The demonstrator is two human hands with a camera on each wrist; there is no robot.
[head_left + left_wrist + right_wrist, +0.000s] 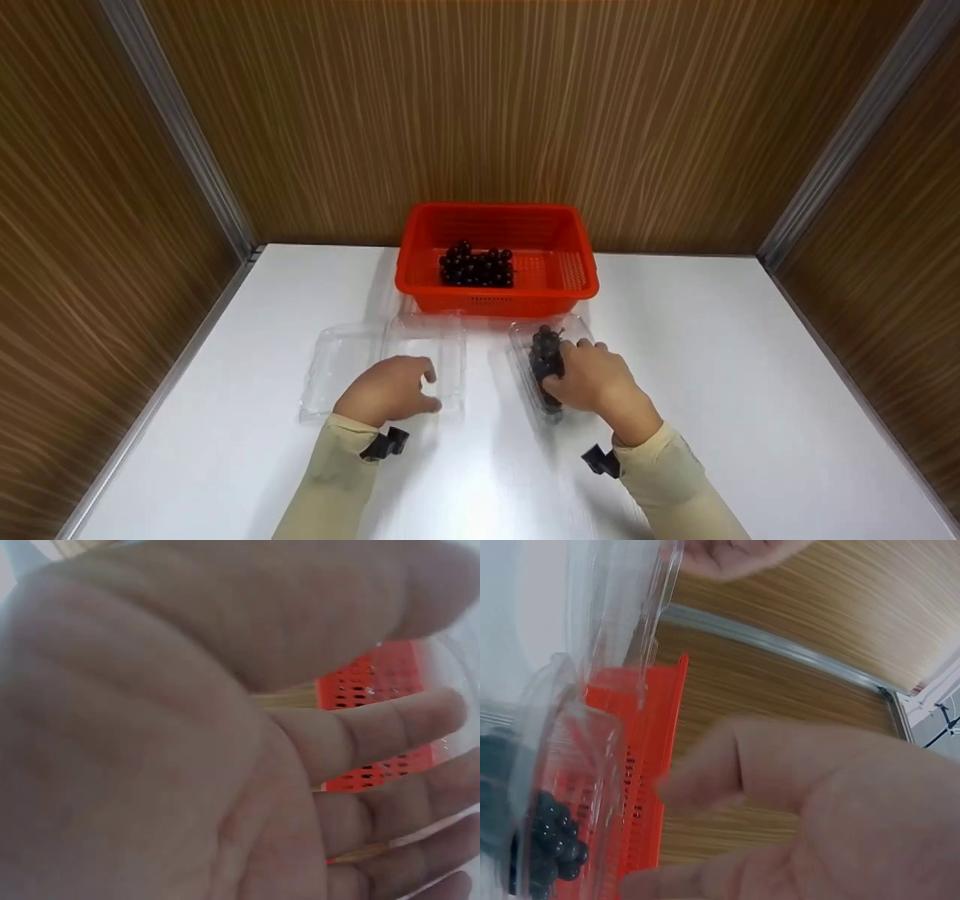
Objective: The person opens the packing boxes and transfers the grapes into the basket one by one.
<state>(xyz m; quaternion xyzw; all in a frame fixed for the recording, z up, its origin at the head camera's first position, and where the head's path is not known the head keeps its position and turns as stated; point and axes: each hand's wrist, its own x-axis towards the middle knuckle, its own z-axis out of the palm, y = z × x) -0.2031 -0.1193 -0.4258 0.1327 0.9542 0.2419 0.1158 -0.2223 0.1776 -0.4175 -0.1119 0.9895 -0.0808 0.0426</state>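
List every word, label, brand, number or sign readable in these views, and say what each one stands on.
None: no view shows any readable text.
The red basket, the open clear clamshell box under the left hand and the clear box of dark grapes held by the right hand show no print or label.
Both wrist views are blurred and mostly filled by the hands.

one red basket (559, 225); two clear clamshell boxes (352, 356) (525, 337); two grape bunches (477, 266) (545, 358); two hands (390, 390) (596, 382)
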